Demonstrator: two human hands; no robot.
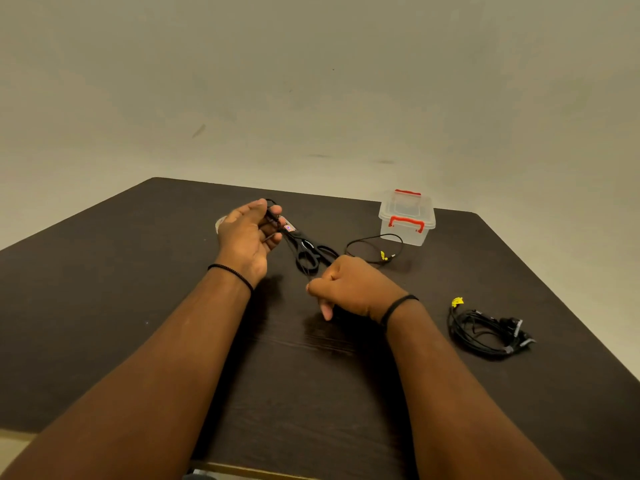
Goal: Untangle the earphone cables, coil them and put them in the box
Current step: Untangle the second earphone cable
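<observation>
No readable writing anywhere. A small red-and-white sticker [289, 227] sat on the scissors [306, 251], its text too blurred to make out; yellow tags on the cables carried no legible marks.

Left hand [247, 233] was raised above the table [104, 306] toward the far edge, fingers curled, pinching a black earphone cable [273, 216] between thumb and fingertips. A thin strand of that cable ran down toward the right hand [349, 289], which was closed into a loose fist near the table centre, one finger pointing down at the surface; it appeared to pinch the strand at its knuckle end, though the grip itself was too small to confirm. Both wrists wore a black band.

Black-handled scissors lay flat on the table between the two hands, just behind the right hand. A loose earphone loop [375, 249] with a yellow tag lay just in front of the clear plastic box [407, 218], which stood near the far right corner, lid on, red clips. A tangled bundle of black earphones [488, 332], yellow tag at its top, lay near the right edge, well apart from the hands. A whitish round object [220, 223] peeked out behind the left hand, identity unclear.
</observation>
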